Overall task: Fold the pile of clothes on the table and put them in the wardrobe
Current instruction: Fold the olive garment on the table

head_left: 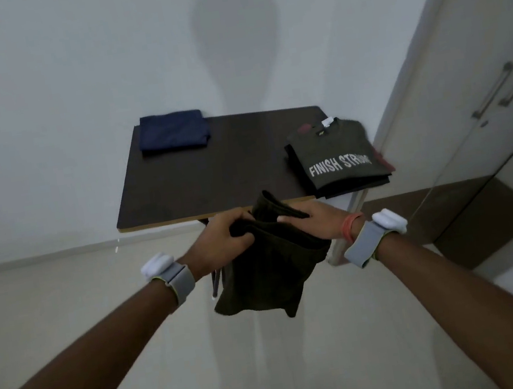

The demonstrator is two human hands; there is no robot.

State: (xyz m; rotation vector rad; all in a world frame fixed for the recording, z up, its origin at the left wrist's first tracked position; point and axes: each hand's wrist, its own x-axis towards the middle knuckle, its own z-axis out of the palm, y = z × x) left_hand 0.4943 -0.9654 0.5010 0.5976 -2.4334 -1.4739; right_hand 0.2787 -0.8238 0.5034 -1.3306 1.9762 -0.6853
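A dark olive garment (266, 269) hangs in the air in front of the table's near edge, partly folded. My left hand (221, 237) grips its upper left corner and my right hand (316, 222) grips its top right, fingers curled over the cloth. On the dark brown table (212, 174) a folded navy garment (172, 130) lies at the far left corner. A stack of folded clothes topped by a dark T-shirt printed "FINISH STRONG" (339, 155) sits at the right edge. The wardrobe (473, 95) stands at the right, its doors closed.
A white wall rises behind the table. Pale tiled floor (100, 317) spreads below and to the left. Thin table legs (216, 282) show under the near edge. The wardrobe has long metal handles (495, 88) and a dark brown base (485, 220).
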